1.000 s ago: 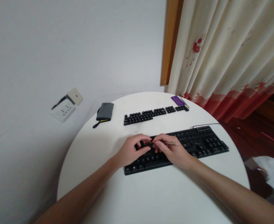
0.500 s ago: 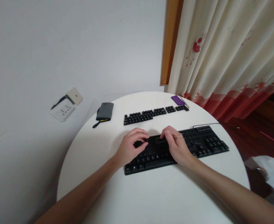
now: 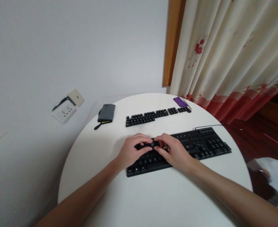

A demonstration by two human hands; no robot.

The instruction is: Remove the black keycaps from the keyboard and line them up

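Observation:
A black computer keyboard [image 3: 209,146] lies slantwise on the white table, with bare sockets along its upper rows and keys in the lower ones. Over its left half, a small black keycap [image 3: 152,144] sits between the fingertips of both hands. My left hand [image 3: 130,153] pinches it from the left with thumb and forefinger. From the right, my right hand [image 3: 178,153] closes its thumb and forefinger on the same keycap. Behind the keyboard, loose black keycaps [image 3: 140,119] stand in rows. The hands cover part of the keyboard's upper left.
A grey pouch [image 3: 106,113] with a black loop lies at the table's [image 3: 129,201] back left. At the back right are a purple cloth-like item [image 3: 180,101] and a thin pale stick. The keyboard's cable [image 3: 208,126] runs off the right edge. A wall socket [image 3: 64,112] is at left.
My right hand has moved left across the keyboard, and its fingertips have come together with the left ones at the keycap. My left hand has barely moved.

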